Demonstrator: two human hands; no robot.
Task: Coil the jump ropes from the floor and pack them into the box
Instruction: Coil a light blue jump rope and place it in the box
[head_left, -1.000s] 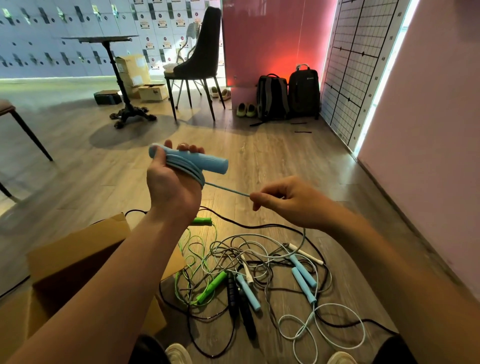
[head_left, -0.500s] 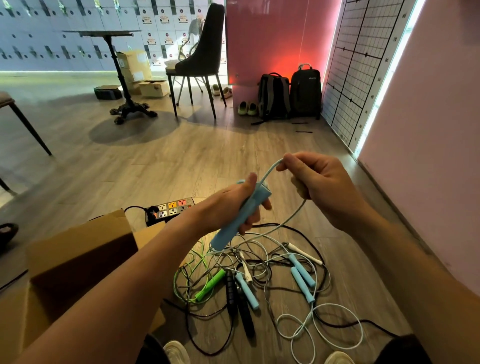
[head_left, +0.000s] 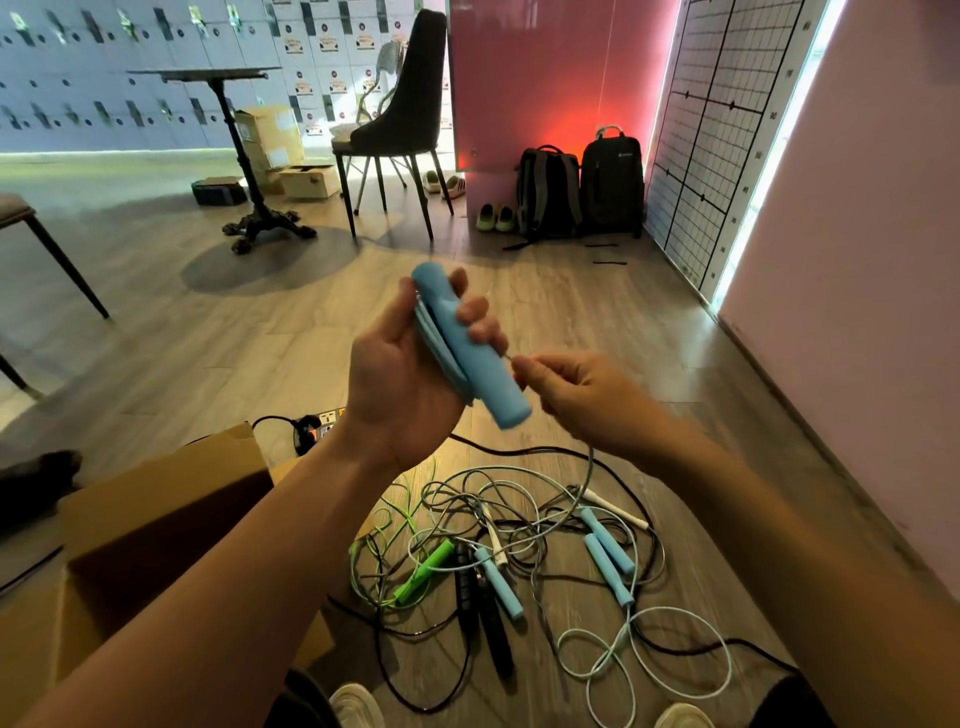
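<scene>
My left hand (head_left: 402, 374) grips a light blue jump rope handle (head_left: 470, 348), tilted, with several turns of its pale cord lying across the palm. Just to the right, my right hand (head_left: 576, 395) pinches that cord (head_left: 586, 486), which drops from it down to the floor. Below lies a tangled pile of jump ropes (head_left: 519, 551) with blue, green, black and white handles. An open cardboard box (head_left: 156, 525) stands on the floor at lower left, beside my left forearm.
A power strip (head_left: 324, 423) with a black cable lies behind the box. Farther back stand a dark chair (head_left: 405, 124), a pedestal table (head_left: 234, 150), cardboard boxes and two backpacks (head_left: 582, 187). A pink wall runs along the right. My shoes show at the bottom edge.
My left hand turned palm up and rose, tilting the handle the other way. My right hand dropped from above the handle to its right side, laying cord across the palm.
</scene>
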